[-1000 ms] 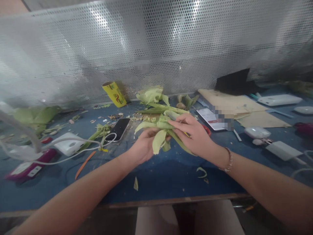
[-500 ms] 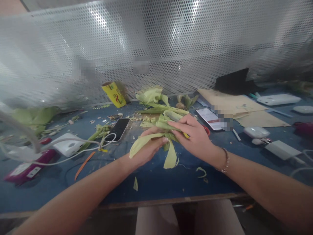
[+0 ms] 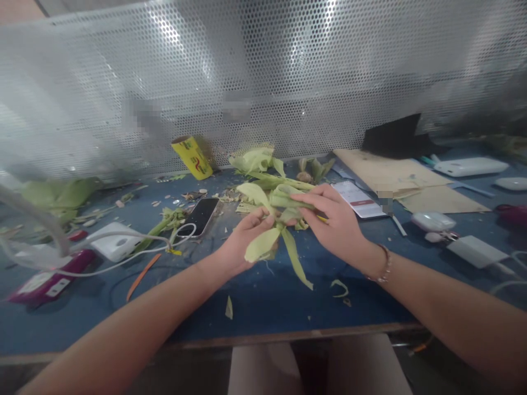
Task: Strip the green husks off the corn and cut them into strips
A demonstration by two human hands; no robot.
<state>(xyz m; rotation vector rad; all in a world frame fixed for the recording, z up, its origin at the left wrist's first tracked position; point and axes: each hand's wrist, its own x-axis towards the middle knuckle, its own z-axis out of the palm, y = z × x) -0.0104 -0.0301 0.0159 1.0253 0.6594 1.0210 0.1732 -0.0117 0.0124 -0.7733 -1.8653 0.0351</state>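
Note:
Over the middle of the table, both hands hold one bunch of pale green, husk-like leaves (image 3: 263, 244). My left hand (image 3: 236, 241) is closed on its left side, thumb and fingers pinching where the leaves meet. Several leaf ends splay out there, and one long strip hangs down. From the right, my right hand (image 3: 335, 225) is closed around the folded upper leaves, its fingers pointing left. A small yellow thing (image 3: 324, 219) shows beneath this hand, mostly hidden. Behind the bunch lie more loose pale leaves (image 3: 257, 160).
A dark phone (image 3: 201, 216) lies left, near a white cable, a white box (image 3: 115, 243) and a purple power strip (image 3: 53, 277). Against the perforated metal screen leans a yellow tube (image 3: 193, 159). At right are a lit phone (image 3: 358, 198), brown paper (image 3: 370, 167) and a white charger (image 3: 477, 253).
The bunch has been turned in my hands: one leaf now points up left, and the lower leaves hang differently. My left hand has shifted its grip slightly; my right has moved a little right.

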